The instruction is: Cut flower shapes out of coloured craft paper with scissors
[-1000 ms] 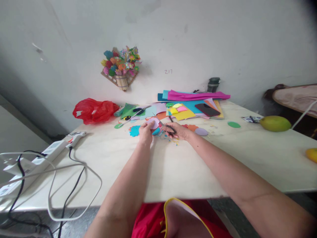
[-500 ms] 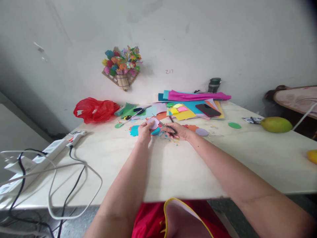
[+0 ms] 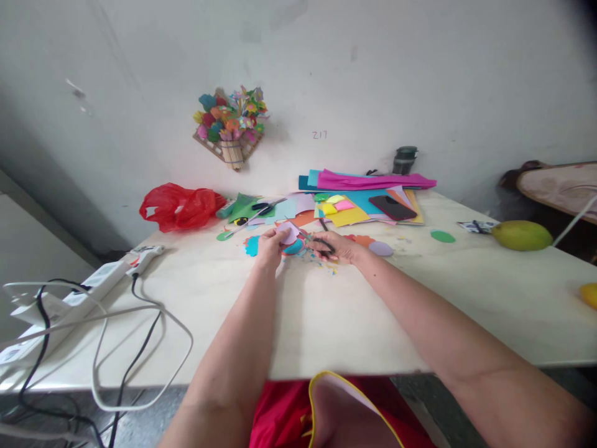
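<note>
Between the fingers of my left hand [image 3: 270, 247] is a small piece of lilac paper [image 3: 288, 234], held up over the table. My right hand [image 3: 339, 247] is closed round the dark handles of a pair of scissors [image 3: 325, 245], whose blades point left at the paper's right edge. Whether the blades touch the paper is too small to tell. Below and around the hands lie a blue scalloped paper shape [image 3: 252, 246], an orange one [image 3: 364, 241], a lilac paper oval [image 3: 381, 249] and tiny paper scraps [image 3: 330, 269].
Coloured sheets [image 3: 368, 182], a phone [image 3: 392, 208] and a second pair of scissors [image 3: 267, 206] lie at the back. A red plastic bag [image 3: 180, 206] is at back left, a power strip [image 3: 93, 285] with cables at left. A mango [image 3: 522, 236] lies right, near a green oval [image 3: 442, 236].
My left hand and the lilac paper have shifted very slightly to the left. The right hand keeps hold of the scissors in nearly the same place.
</note>
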Action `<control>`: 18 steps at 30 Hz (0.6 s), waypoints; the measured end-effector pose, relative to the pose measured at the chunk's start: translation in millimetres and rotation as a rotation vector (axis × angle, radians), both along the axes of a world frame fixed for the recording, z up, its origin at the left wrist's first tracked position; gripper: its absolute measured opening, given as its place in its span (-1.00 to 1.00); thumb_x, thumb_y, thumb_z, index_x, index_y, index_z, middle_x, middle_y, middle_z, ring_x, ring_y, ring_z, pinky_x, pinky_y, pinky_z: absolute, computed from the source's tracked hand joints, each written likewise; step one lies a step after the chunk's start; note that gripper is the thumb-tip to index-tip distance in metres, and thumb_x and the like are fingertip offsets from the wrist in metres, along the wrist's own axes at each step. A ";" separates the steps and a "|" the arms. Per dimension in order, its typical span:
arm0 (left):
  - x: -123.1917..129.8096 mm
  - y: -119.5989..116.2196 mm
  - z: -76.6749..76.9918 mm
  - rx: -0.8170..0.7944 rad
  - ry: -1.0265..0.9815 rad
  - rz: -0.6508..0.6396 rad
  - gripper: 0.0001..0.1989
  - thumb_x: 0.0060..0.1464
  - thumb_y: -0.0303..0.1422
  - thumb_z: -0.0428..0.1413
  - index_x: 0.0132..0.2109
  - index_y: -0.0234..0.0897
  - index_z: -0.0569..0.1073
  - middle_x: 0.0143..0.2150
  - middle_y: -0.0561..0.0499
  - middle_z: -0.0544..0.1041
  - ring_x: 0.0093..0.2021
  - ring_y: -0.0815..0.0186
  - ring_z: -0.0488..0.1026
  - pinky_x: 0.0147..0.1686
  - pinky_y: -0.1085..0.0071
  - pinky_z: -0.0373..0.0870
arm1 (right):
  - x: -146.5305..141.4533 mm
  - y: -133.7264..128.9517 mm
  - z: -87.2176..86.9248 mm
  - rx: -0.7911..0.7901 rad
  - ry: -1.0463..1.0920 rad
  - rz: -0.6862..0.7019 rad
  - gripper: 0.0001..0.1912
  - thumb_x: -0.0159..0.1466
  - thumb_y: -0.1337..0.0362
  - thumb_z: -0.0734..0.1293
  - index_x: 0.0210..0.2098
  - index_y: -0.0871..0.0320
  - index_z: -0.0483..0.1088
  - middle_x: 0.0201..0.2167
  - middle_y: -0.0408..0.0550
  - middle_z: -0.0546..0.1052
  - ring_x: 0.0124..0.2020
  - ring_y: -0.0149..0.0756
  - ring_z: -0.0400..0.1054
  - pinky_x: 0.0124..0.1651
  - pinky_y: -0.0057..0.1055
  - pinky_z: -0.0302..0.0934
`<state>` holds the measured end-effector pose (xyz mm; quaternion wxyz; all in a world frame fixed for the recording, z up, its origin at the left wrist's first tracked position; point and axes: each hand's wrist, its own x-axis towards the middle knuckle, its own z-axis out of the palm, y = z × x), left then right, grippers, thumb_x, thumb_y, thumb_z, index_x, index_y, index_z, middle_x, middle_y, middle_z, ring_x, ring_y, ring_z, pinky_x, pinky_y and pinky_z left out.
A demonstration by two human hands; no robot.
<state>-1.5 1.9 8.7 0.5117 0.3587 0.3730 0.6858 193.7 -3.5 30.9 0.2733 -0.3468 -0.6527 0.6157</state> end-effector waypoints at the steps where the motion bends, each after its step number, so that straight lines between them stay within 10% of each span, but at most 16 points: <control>1: 0.0 -1.1 0.7 0.007 -0.001 -0.001 -0.62 -0.47 -0.33 0.48 -0.48 -0.35 0.49 -0.48 -0.06 0.57 -0.44 0.25 0.54 -0.37 0.33 0.50 | 0.0 -0.7 0.5 0.003 -0.003 -0.001 -0.64 0.19 0.08 0.44 -0.47 0.17 0.27 -0.71 -0.22 0.40 -0.78 -0.56 0.15 -0.81 -0.62 -0.20; 18: 0.4 -1.0 -1.0 -0.003 -0.021 0.014 -0.64 -0.46 -0.36 0.48 -0.49 -0.35 0.49 -0.50 -0.04 0.56 -0.45 0.25 0.55 -0.37 0.33 0.51 | -0.8 -1.5 -0.2 -0.007 0.011 0.009 -0.64 0.19 0.06 0.42 -0.48 0.17 0.25 -0.71 -0.22 0.40 -0.80 -0.58 0.13 -0.81 -0.62 -0.19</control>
